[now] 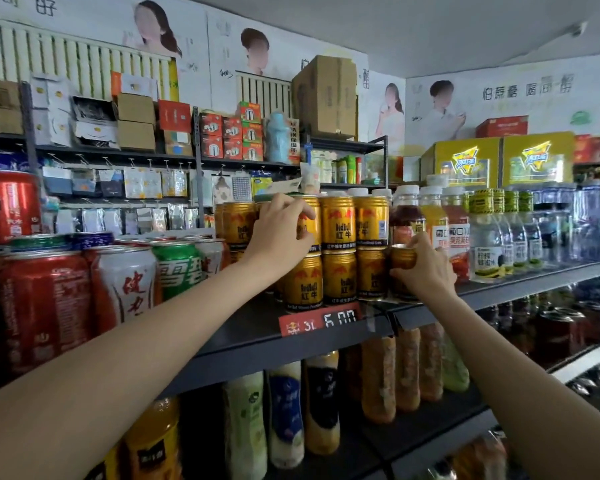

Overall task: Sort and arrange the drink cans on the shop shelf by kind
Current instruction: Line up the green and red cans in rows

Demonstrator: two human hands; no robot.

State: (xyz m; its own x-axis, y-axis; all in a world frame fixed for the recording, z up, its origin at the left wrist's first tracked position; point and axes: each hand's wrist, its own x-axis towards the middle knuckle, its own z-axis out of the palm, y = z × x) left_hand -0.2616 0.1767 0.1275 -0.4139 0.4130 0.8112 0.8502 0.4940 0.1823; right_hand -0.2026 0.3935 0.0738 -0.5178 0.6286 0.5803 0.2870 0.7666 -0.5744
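The gold cans (338,252) stand two high on the dark shelf (257,336), just behind the red price tag (321,322). At the right end of the lower row, a single gold can (403,268) is held by the right hand (425,268), fingers curled round its side and its base on or just above the shelf; I cannot tell which. The left hand (279,233) reaches to the upper row, its fingers (300,211) wrapped round the top and side of an upper gold can (309,221) at the left of the stack.

The step in hand looks like squaring up the gold block: seating the end can while steadying the stack. Next, the right hand likely needs to push its can flush against its neighbour, gently, since the upper row could topple.

Red, white and green soda cans (125,282) crowd the left of the shelf; juice bottles (440,230) stand just right of the gold cans.
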